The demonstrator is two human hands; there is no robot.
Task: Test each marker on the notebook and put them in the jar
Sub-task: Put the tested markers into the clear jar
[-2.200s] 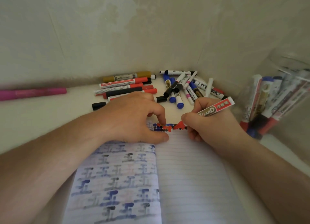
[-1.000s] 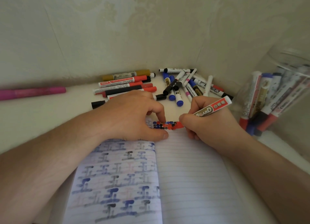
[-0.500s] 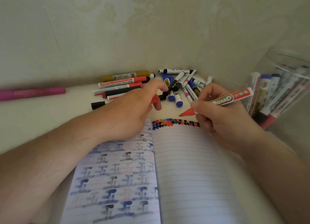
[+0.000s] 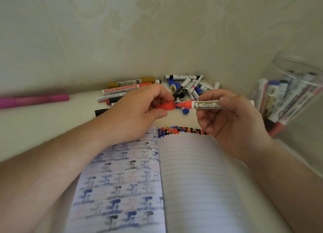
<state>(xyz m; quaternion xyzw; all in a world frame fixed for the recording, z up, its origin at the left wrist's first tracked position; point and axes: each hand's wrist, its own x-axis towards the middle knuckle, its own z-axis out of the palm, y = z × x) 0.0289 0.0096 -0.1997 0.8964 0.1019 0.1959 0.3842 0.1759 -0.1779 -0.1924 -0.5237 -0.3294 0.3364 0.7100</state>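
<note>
My right hand (image 4: 227,121) grips a red whiteboard marker (image 4: 204,105), held level with its red tip pointing left. My left hand (image 4: 136,110) pinches the marker's red cap (image 4: 166,106), whose open end sits just at the tip. Both hands hover above the top edge of the open notebook (image 4: 192,171), where a row of red, blue and black dots (image 4: 181,130) runs along the right page. The clear jar (image 4: 297,93) at the right holds several markers.
A heap of loose markers (image 4: 185,87) lies against the wall behind my hands, with red, black and gold ones (image 4: 129,87) to its left. A pink marker (image 4: 33,100) lies far left. Walls close in behind and to the right.
My right hand lifted the marker off the page and turned it level. My left hand left the notebook, rose with the red cap, and brought it to the tip.
</note>
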